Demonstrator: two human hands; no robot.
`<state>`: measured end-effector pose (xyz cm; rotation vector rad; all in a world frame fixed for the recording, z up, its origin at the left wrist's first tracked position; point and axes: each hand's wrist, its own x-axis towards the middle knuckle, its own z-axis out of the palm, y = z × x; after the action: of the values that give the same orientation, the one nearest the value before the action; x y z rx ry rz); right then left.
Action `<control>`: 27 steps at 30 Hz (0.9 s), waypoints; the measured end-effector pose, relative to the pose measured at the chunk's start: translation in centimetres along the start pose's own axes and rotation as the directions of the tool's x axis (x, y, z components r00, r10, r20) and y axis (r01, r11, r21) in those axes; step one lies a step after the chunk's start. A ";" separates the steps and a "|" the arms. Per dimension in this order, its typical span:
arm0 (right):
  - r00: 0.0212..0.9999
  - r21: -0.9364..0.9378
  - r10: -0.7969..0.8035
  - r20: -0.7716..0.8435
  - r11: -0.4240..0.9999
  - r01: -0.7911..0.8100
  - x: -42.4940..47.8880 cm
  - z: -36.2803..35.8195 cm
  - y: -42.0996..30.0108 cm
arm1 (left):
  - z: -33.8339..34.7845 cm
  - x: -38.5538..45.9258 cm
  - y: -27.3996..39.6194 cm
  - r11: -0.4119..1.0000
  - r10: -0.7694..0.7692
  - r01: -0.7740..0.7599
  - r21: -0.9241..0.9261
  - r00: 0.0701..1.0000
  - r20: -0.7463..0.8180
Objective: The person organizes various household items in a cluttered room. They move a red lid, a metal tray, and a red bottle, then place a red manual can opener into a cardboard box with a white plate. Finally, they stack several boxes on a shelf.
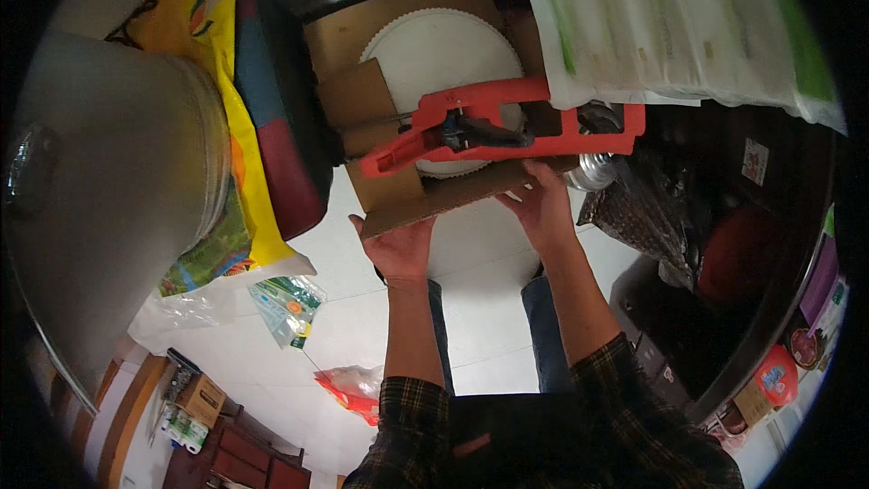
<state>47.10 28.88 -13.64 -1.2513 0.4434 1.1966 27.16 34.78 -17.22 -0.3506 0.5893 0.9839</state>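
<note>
My left hand (400,251) supports the near left corner of an open cardboard box (400,193), palm up beneath its flap. The near right edge of the box is gripped by my right hand (543,204), thumb on top and fingers under it. Inside the box lies a round white board with a scalloped edge (441,54). Across the box's near part, partly over the round board, rests a red plastic frame-like tool (489,149) with a black part in its middle; its exact kind I cannot tell.
Left of the box stand a dark padded case (285,170) and a yellow printed bag (265,217). A white-and-green plastic-wrapped pack (679,27) overhangs the right. Below it are a shiny metal item (593,173) and a dark plastic bag (631,217). Plastic packaging (353,387) lies on the floor.
</note>
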 end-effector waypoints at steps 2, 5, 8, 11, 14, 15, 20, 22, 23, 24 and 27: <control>1.000 0.072 0.014 -0.009 0.997 -0.013 1.2 -1.9 0.7 | -0.3 0.2 0.2 1.000 0.010 -0.010 -0.028 1.000 -0.008; 0.997 0.105 -0.053 -0.056 0.993 0.058 2.4 -3.2 2.4 | -2.2 0.6 1.2 0.997 0.082 -0.082 0.006 0.993 -0.082; 0.990 0.071 -0.143 -0.019 0.987 0.144 0.2 -2.0 2.9 | -1.1 0.5 1.1 0.984 0.139 -0.129 0.125 0.987 -0.078; 0.995 0.078 -0.101 -0.023 0.992 0.102 0.4 -3.4 3.3 | -2.6 1.2 1.8 0.990 0.110 -0.109 0.092 0.994 0.000; 0.997 0.172 -0.074 -0.028 0.982 0.078 2.1 -1.3 3.9 | -2.7 4.2 2.3 0.961 0.211 -0.210 0.181 0.977 0.011; 0.996 0.183 -0.083 -0.009 0.979 0.083 3.5 -1.1 4.0 | -2.2 5.6 2.2 0.919 0.278 -0.266 0.290 0.960 -0.003; 0.989 0.067 -0.134 0.059 0.989 0.130 7.1 0.9 1.9 | -0.5 8.4 1.3 0.879 0.378 -0.355 0.319 0.926 -0.010; 0.999 0.176 -0.034 0.002 0.984 0.034 5.3 2.1 1.1 | 0.1 8.1 0.4 0.985 0.152 -0.164 0.059 0.973 0.174; 0.999 0.144 -0.048 0.012 0.989 0.045 4.9 2.8 0.8 | 0.7 8.2 0.3 0.997 0.061 -0.045 -0.059 0.954 0.292; 0.998 0.111 -0.061 0.026 0.992 0.058 4.5 3.3 0.7 | 0.5 8.4 0.7 0.995 0.079 -0.064 -0.070 0.967 0.244; 0.982 0.080 -0.157 0.105 0.986 0.149 2.9 4.0 0.0 | 0.1 7.6 0.9 0.974 0.193 -0.175 0.141 0.974 -0.120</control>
<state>46.91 33.69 -14.67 -1.1301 0.2998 1.1041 29.59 40.44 -21.82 -0.2502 0.8144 1.0998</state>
